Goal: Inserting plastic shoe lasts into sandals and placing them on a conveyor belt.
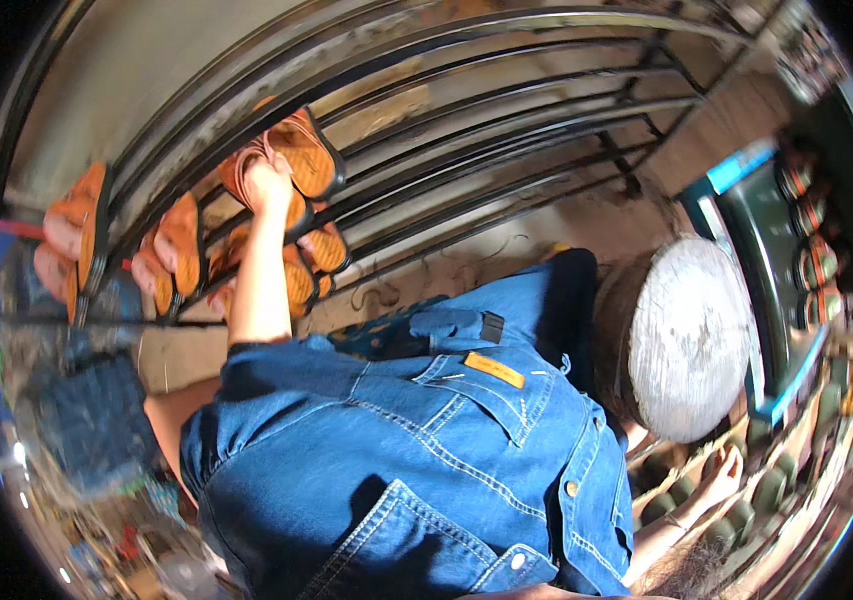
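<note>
At the black metal rack [397, 55], my left hand [269, 185] reaches up and closes round the upper of a sandal [239, 170] with brownish-pink straps. Right beside it stands another sandal [315, 155] with an orange-tan footbed and a black sole edge. More sandals of this kind rest on the rack to the left and below, among them a pair [177, 250] and one nearer the left end [87, 230]. Far off at the lower right, my right hand [717, 490] has its fingers bent together beside dark green rounded shapes [772, 490]; what they hold is too small to make out.
A round wooden block [692, 340] with a pale worn top stands to my right. Beyond it is a dark green machine or bench [767, 270] with blue edges, bearing several strapped shoes [815, 255]. Plastic-wrapped blue goods [97, 420] lie at the left.
</note>
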